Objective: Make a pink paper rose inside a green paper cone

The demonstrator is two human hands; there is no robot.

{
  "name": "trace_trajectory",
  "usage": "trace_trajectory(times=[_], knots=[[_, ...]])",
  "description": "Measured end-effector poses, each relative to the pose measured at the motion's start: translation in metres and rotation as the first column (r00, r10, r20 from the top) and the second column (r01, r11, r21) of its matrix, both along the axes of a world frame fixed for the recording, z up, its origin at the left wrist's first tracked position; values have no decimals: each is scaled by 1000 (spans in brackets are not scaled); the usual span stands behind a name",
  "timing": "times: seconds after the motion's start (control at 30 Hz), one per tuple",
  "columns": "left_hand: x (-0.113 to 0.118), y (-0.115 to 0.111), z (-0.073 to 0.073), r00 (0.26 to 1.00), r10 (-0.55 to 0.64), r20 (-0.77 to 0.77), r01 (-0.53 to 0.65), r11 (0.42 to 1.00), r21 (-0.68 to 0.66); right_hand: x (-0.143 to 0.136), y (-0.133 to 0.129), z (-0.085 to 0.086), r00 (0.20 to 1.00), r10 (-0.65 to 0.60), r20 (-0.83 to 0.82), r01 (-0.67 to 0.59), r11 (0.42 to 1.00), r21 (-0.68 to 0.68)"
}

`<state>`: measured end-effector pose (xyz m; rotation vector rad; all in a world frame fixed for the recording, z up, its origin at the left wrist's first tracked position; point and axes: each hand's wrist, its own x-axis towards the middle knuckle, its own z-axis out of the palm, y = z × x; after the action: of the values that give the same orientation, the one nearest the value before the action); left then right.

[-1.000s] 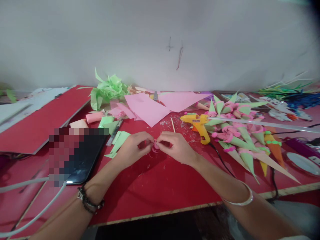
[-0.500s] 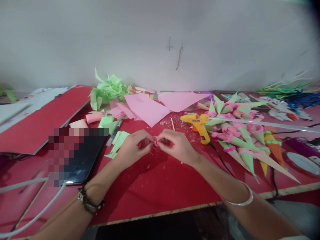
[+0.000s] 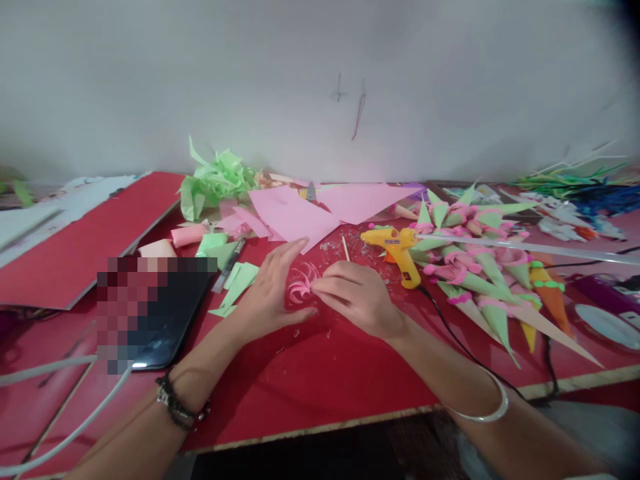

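Observation:
A curled pink paper strip [image 3: 301, 283], wound in loose spiral loops, is held between my hands over the red table. The fingers of my right hand [image 3: 356, 293] pinch its right side. My left hand [image 3: 267, 293] is open around the left of the coil, thumb below and fingers stretched above it; whether it touches the paper I cannot tell. Just beyond my right hand lies a thin wooden stick [image 3: 345, 249]. To the right of that rests a yellow glue gun [image 3: 400, 250] with a long clear glue stick in its back.
Several green and pink paper cones [image 3: 480, 267] are heaped at the right. Pink paper sheets [image 3: 293, 213] and crumpled green paper [image 3: 220, 177] lie at the back. A dark tablet [image 3: 170, 320] with a white cable and green paper pieces [image 3: 239, 287] are at the left.
My left hand has let go of its pinch and spread its fingers. The pink strip, mostly hidden before, has loosened into a wider coil while my right hand keeps pinching.

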<state>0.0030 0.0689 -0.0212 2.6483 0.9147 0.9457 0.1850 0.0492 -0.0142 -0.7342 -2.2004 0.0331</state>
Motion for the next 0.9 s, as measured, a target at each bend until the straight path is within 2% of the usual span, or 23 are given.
trace_trajectory(times=[0.2,0.5,0.6,0.8,0.9], knots=[[0,-1,-3,1000,-16,6,17,998,-57,-2,-1,2,998,40,-57,-41,999,-23],[-2,-5,4,1000,15,-25,-19,986,-164,-4,-4,5,986,98,-137,-116,985,-128],[-2,-5,3,1000,29,2,-28,986,-162,-6,-5,5,982,103,-158,-122,985,-119],[-2,-4,1,998,9,63,0,989,-147,-7,-6,2,952,24,-306,-86,978,-189],[-3,-3,-1,996,19,91,-11,996,-94,-7,-6,1,959,14,-281,-78,973,-215]])
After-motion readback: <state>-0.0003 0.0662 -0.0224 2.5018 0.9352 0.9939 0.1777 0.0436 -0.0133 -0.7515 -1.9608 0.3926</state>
